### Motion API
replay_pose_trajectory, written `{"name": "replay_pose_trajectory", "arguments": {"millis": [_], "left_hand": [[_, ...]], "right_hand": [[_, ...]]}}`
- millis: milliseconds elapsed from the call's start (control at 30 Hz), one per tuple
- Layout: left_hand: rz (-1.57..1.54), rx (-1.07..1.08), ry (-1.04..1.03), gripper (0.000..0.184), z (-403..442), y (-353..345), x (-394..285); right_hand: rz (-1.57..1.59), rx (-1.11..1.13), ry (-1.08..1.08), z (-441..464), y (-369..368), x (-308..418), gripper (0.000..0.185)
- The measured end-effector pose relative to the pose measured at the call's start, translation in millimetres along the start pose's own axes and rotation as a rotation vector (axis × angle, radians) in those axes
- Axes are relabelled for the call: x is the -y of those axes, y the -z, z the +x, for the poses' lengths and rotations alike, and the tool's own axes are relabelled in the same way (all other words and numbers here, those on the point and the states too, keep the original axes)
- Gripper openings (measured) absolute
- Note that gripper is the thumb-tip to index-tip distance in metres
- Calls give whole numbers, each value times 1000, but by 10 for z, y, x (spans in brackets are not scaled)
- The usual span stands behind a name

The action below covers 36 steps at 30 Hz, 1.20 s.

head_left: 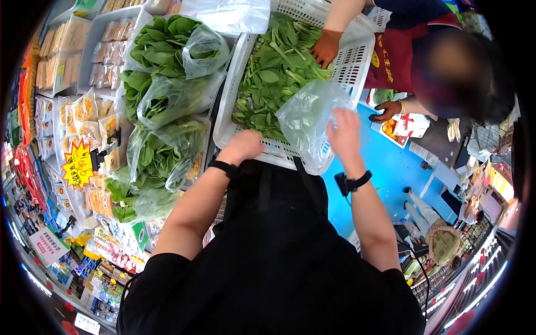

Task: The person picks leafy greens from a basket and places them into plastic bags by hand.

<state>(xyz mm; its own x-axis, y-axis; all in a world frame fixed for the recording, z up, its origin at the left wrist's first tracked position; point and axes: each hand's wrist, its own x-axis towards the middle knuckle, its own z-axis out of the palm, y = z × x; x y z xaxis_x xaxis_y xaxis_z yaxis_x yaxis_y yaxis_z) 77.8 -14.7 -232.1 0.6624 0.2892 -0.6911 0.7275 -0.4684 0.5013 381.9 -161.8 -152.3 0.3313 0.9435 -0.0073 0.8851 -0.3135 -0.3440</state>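
A white perforated crate (pixel 223 120) full of loose leafy greens (pixel 271 70) stands before me. My left hand (pixel 245 145) is closed in a loose fist at its near left rim; what is in the fingers, if anything, is hidden. A clear plastic bag (pixel 312 114) lies over the near right part of the greens and the rim. My right hand (pixel 344 137) is at the bag's right side, fingers bent and closed on its thin film. Across the crate, a co-worker's orange-gloved hand (pixel 326 47) reaches into the greens.
Bagged leafy greens (pixel 159 100) line up left of the crate, beside bins of packaged food (pixel 111 47) and a yellow price sign (pixel 78 164). The co-worker's other, dark-gloved hand (pixel 385 111) is near a box of orange produce (pixel 393 131). Another person (pixel 444 243) stands on the right.
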Motion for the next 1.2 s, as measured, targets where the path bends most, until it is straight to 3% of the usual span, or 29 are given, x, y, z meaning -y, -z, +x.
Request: {"name": "replay_pose_trajectory", "arguments": {"millis": [67,133,200,267,300,333,433,467,533,567,600,700,833,933,967,1033,1200], "left_hand": [[50,-5,-14,35,277,-22,166],[53,141,155,30,523,-19,287],[70,168,147,29,845,-205,532],[160,326,156,33,1198,-342,713],[163,438,275,38,1360,-275,648],[160,439,270,38,1541,-330,709],[-143,222,527,45,1856,-359,815],[-144,218,524,45,1916,-355,829],[-187,-35,570,44,1941,-372,784],[-221,149,480,44,1994,-302,833],[-223,158,481,44,1942,-264,730],[-62,356,190,54,1686,66,176],[3,449,148,44,1693,-322,-5],[16,525,108,45,1767,-596,49],[-78,473,85,50,1724,-676,82],[-91,474,61,52,1661,-710,109],[-53,351,82,47,1633,-459,136]], "right_hand": [[155,66,79,-82,-8,283,28],[247,112,67,-220,-71,424,25],[334,153,62,-304,-80,514,23],[448,264,-26,-383,6,579,23],[491,335,-72,-430,50,572,23],[485,338,-74,-465,122,558,23],[508,476,-155,-576,286,437,25],[504,474,-153,-606,319,384,25],[486,515,-304,-684,395,286,26],[484,524,-311,-717,423,223,26],[484,556,-343,-732,439,163,26],[466,589,-312,-745,347,-16,31],[293,661,-106,-723,111,-42,48],[167,841,-191,-533,73,137,57],[168,846,-191,-480,29,110,57],[204,1180,-195,-378,-64,61,60],[179,1176,-216,-466,-79,103,56]]}}
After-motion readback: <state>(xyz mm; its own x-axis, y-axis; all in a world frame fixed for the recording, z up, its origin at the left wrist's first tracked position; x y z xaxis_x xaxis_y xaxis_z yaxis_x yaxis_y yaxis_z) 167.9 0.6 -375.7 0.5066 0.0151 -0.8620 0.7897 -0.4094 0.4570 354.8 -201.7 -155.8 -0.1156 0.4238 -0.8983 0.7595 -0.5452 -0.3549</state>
